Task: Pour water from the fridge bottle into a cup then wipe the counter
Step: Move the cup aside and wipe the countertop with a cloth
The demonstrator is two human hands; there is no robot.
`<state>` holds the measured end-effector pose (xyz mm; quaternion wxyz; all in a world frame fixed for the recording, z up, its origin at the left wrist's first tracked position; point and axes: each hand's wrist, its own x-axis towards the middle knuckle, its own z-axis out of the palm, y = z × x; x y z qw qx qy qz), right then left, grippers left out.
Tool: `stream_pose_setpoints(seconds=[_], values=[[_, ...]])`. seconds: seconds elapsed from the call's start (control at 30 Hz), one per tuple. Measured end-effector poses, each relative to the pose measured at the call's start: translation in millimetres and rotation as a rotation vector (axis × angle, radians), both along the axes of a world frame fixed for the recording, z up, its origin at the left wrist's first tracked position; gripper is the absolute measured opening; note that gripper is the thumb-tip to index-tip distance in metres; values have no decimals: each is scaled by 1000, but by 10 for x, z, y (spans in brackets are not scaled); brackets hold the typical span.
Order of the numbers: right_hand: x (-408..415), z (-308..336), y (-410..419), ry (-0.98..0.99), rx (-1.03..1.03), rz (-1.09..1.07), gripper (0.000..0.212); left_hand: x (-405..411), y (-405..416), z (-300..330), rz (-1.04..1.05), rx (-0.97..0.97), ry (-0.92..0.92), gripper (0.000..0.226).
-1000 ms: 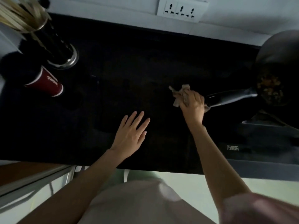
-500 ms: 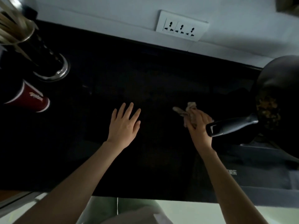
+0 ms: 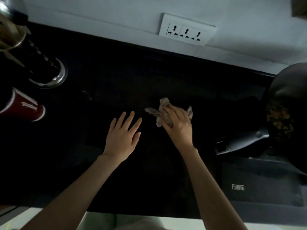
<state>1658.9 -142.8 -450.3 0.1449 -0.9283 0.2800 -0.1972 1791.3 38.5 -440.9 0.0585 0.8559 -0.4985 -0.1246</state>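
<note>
The left hand (image 3: 123,136) lies flat on the dark counter (image 3: 99,171), fingers straight and spread, holding nothing. Just beside it, the right hand (image 3: 178,126) presses a crumpled cloth (image 3: 160,112) to the counter, its fingers seemingly curled over the cloth. A red cup (image 3: 23,107) stands far left, a pan (image 3: 289,117) right, a wall socket (image 3: 186,29) beyond

Crumpled beige cloth (image 3: 162,112) – seemingly damp – on black counter (image 3: 116,77).

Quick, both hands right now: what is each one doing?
Left hand: open, fingers straight and spread, flat over the black counter, holding nothing.
Right hand: pressing the rag to the counter, fingers curled over it.
</note>
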Motion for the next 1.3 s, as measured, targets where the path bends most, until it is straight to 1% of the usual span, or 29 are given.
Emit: stream_pose_setpoints(seconds=[0.03,0.1,0.17,0.23,0.3,0.37,0.47,0.57,0.63,0.7,0.77,0.83,0.9,0.97,1.07,1.13,1.17,1.2,1.3], values=[[-149,-28,-58,-24,-18,-23,37,2,1,2,0,-4,2,51],[-323,-67,-320,-82,-39,-144,31,6,3,5,3,-12,9,51],[-338,-82,-686,-67,-20,-298,30,5,2,8,-1,0,15,51],[-188,-45,-1016,-7,94,-430,40,5,-1,4,3,19,18,52],[101,5,-1207,42,193,-484,44,3,-7,0,5,23,20,52],[421,22,-1241,50,211,-430,48,-4,-8,1,6,20,12,52],[698,30,-947,5,156,-257,52,-10,-3,-6,8,16,13,52],[487,34,-443,-7,103,-43,42,0,-1,-1,-1,25,6,52],[210,7,-310,-12,18,24,38,13,1,14,-5,23,4,51],[-55,-48,-364,-45,-61,-39,36,14,4,24,-8,22,11,51],[-233,-86,-523,-57,-109,-199,34,9,4,22,-7,24,18,52],[-270,-125,-775,-14,-128,-352,32,7,3,14,1,24,18,52],[-147,-99,-1092,15,-87,-477,35,0,4,-1,1,20,26,51],[116,-33,-1368,30,35,-541,43,4,4,-10,2,11,23,52],[557,34,-1558,47,140,-546,49,0,-1,-11,6,6,5,52],[756,17,-1495,30,126,-566,46,-13,-3,-22,14,-12,7,48],[816,-1,-1413,12,94,-541,45,-18,-4,-26,17,-18,7,48],[855,-25,-1299,-7,58,-474,44,-20,-4,-26,19,-21,4,48],[855,-44,-787,-60,-5,-165,36,-12,-1,-20,9,-10,0,49]])
